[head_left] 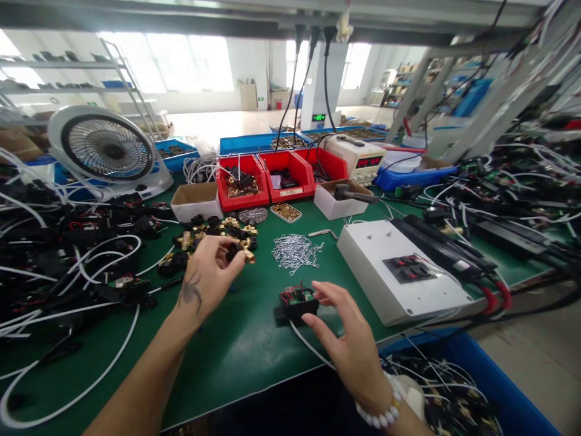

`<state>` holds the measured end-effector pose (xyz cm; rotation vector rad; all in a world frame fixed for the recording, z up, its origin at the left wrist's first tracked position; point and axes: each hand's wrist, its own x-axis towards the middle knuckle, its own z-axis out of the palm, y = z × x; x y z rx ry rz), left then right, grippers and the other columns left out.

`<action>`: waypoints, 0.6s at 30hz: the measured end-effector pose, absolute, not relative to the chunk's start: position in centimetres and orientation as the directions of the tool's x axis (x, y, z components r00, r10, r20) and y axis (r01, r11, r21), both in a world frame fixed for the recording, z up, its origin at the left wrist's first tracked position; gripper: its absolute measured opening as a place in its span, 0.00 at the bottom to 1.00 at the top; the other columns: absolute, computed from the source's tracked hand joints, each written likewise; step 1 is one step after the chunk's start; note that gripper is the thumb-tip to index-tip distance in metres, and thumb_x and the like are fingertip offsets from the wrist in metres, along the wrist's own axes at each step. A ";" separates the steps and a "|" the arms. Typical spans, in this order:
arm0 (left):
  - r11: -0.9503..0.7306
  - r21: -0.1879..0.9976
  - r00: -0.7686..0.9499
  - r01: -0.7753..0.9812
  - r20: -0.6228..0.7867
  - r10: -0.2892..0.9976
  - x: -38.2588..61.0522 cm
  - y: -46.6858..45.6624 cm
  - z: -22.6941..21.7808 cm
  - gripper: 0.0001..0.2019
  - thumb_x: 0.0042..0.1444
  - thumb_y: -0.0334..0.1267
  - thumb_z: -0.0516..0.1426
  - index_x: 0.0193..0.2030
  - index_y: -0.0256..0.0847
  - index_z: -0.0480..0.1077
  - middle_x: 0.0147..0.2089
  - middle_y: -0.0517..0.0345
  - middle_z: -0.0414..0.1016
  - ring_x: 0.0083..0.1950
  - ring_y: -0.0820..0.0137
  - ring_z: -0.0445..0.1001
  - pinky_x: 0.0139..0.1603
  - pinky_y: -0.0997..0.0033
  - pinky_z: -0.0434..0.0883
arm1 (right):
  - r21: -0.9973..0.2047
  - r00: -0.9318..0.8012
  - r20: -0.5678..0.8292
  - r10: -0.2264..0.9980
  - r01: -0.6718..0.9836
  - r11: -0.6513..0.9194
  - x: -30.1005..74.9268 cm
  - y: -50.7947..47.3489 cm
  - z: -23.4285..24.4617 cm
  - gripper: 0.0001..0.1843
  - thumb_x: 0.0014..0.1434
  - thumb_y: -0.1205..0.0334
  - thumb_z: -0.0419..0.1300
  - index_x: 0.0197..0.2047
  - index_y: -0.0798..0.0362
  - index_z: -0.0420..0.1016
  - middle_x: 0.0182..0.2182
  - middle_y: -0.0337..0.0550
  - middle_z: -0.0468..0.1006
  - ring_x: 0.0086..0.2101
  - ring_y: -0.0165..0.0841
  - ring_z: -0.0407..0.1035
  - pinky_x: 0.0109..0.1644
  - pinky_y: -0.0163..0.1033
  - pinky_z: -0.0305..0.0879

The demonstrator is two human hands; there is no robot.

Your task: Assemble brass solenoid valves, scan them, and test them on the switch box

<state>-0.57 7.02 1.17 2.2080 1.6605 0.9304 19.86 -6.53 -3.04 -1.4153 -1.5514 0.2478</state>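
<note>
My left hand [212, 266] pinches a brass fitting with a black plastic part [247, 257], held above the table; my fingers partly hide it. Close behind it lies a cluster of similar brass-and-black fittings [213, 227]. On the green table in front of me sits a black module with a green circuit board [297, 301], red wires and a white cable. My right hand [342, 330] is at the module's right side, thumb and fingers apart; I cannot tell whether the fingertips touch it. Beyond the module is a pile of small metal wire clips [296, 252].
Wired black modules [127, 281] crowd the left side, near a fan [106, 151]. Red bins [290, 192] and cardboard boxes [195, 203] stand at the back. A grey-white box with terminals [376, 266] is at right, above a blue crate [508, 387] of wired parts.
</note>
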 end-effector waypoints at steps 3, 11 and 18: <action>-0.389 0.847 0.331 0.362 0.274 0.903 1.7 3.9 1.0 0.15 0.57 0.47 0.57 0.45 0.40 0.69 0.41 0.56 0.75 0.37 0.69 0.75 0.36 0.72 0.74 | -0.759 0.144 0.501 0.853 0.547 0.354 18.6 -6.8 -2.4 0.29 0.60 0.57 0.63 0.63 0.46 0.60 0.51 0.46 0.72 0.43 0.34 0.71 0.49 0.39 0.71; -0.596 0.803 0.539 -0.006 0.505 0.675 3.2 0.2 -0.3 0.17 0.57 0.45 0.62 0.51 0.44 0.68 0.47 0.56 0.72 0.45 0.70 0.72 0.45 0.73 0.72 | -0.965 0.157 0.261 0.952 0.008 0.263 18.3 -7.4 -1.7 0.18 0.60 0.64 0.63 0.54 0.43 0.72 0.50 0.39 0.77 0.49 0.34 0.72 0.56 0.39 0.68; -0.816 0.578 0.528 -0.010 0.696 0.487 2.7 0.3 0.4 0.20 0.58 0.47 0.60 0.55 0.41 0.66 0.46 0.53 0.70 0.46 0.69 0.70 0.47 0.73 0.70 | -0.925 0.066 0.179 0.982 -0.329 0.191 18.2 -8.3 -0.7 0.19 0.58 0.57 0.67 0.53 0.42 0.74 0.48 0.41 0.78 0.47 0.33 0.74 0.52 0.37 0.71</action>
